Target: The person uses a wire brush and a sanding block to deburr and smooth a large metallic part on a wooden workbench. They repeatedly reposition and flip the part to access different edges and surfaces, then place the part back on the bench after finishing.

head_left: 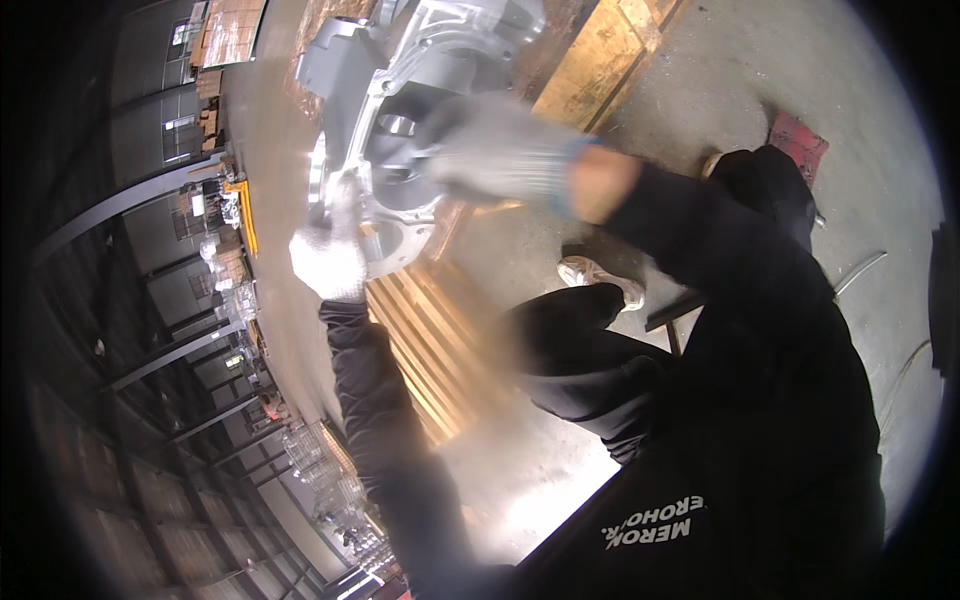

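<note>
A large silver-grey metal casting (385,90) with round openings and a flange with bolt holes fills the upper middle. My left hand (330,255), in a white knit glove, grips the casting's near left edge, its fingers lying along the rim. Over the casting's opening is my right hand (500,150), in a grey glove with a blue cuff. Motion smears its fingers, so I cannot tell whether they hold anything. Part of the opening is hidden behind that hand.
A slatted wooden pallet (425,350) lies below the casting, and a wooden board (595,65) stands beyond it. On the concrete floor are a red piece (797,145) and a thin cable (860,272). Stacked boxes (232,30) and a yellow frame (245,215) stand at left.
</note>
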### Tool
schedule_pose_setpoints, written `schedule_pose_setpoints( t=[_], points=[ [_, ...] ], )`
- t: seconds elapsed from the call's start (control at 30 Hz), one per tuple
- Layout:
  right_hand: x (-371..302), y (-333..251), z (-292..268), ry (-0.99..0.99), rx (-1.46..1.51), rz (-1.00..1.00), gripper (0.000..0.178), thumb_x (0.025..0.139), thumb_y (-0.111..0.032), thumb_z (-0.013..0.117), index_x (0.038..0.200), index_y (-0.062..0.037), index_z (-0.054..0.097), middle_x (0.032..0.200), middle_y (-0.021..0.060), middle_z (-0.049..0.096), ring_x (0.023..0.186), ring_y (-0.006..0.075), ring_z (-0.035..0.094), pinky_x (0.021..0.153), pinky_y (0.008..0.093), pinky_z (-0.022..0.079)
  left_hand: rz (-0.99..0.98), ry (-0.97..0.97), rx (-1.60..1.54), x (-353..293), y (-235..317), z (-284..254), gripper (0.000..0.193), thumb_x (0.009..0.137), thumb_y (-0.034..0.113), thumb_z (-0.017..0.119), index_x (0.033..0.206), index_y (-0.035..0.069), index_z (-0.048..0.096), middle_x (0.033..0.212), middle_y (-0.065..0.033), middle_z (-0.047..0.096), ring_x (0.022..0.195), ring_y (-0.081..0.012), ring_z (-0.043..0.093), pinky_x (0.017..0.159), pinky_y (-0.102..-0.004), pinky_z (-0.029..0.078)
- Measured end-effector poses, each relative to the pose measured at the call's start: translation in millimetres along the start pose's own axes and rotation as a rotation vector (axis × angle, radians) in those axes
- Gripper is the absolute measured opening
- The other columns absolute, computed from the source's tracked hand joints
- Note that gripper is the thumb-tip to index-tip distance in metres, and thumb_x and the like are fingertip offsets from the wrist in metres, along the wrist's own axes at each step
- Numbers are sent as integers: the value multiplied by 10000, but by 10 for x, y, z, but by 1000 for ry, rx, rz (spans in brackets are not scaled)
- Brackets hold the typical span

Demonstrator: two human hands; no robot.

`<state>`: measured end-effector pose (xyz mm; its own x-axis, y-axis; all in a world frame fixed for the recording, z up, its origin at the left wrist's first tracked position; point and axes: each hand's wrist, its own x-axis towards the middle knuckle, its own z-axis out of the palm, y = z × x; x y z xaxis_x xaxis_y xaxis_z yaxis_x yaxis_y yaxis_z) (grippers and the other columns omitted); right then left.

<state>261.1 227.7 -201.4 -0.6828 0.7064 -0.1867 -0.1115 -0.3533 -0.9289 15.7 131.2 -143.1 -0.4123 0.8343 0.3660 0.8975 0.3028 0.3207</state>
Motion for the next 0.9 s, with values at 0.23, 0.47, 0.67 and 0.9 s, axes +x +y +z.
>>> schedule_pose_setpoints(
  t=[0.23,0.47,0.67,0.9],
  points=[
    [-93,80,-160,-29,16,20,276,864,-159,761,1079,13,783,988,125,788,817,181,726,744,345,584,-61,-24,105,-11,27,-2,576,964,544,802,923,-30,826,682,-72,708,670,-127,609,687,-349,531],
    [113,408,241,26,128,-167,189,860,-154,774,1008,-36,775,844,87,748,773,167,719,697,327,563,493,376,380,-470,423,-222,549,1019,471,733,1295,-1,685,1077,-196,760,958,-285,722,911,-433,570],
    [-136,645,452,269,2,-329,203,934,-152,738,1104,-46,763,998,155,798,949,278,767,855,378,576,-269,-153,-773,-1146,271,583,406,1113,326,575,1329,-9,648,1230,-151,720,1140,-239,676,1009,-397,542],
    [-323,684,717,344,-160,-367,219,979,-96,754,1184,-19,748,1124,100,786,1031,160,725,930,332,571,-520,-236,-995,-1135,390,863,385,1124,283,545,1350,-9,654,1123,-107,742,998,-197,718,923,-332,574]
  ],
)
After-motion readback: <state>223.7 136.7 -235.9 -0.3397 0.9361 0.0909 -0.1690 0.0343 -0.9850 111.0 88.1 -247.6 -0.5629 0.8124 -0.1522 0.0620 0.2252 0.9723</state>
